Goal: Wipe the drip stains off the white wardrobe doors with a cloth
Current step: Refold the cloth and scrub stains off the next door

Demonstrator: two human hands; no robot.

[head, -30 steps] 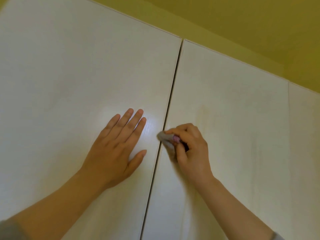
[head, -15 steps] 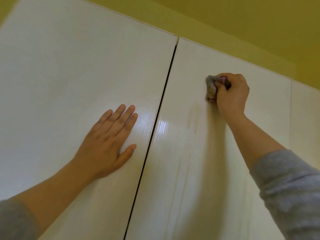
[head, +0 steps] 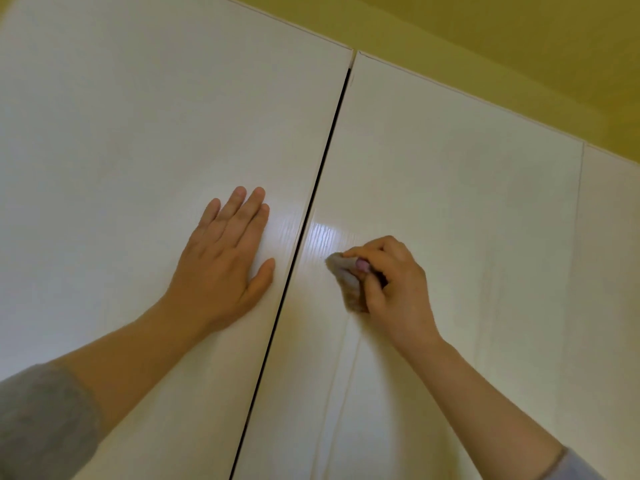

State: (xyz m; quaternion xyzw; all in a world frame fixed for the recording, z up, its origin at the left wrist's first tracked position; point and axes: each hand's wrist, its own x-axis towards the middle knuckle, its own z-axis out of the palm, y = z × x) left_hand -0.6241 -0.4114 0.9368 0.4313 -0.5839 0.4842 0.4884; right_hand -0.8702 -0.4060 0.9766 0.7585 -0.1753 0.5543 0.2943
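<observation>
White wardrobe doors (head: pixel 450 174), three visible; yellow wall (head: pixel 485 36) above.
Two hands: left hand (head: pixel 225 268) flat on one door; right hand (head: pixel 393 284) grips one cloth (head: pixel 344 277).

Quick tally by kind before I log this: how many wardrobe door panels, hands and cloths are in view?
Wardrobe doors: 3 (left door, middle door, right door)
Hands: 2 (left hand, right hand)
Cloths: 1 (cloth, gripped by the right hand)
Total: 6
</observation>
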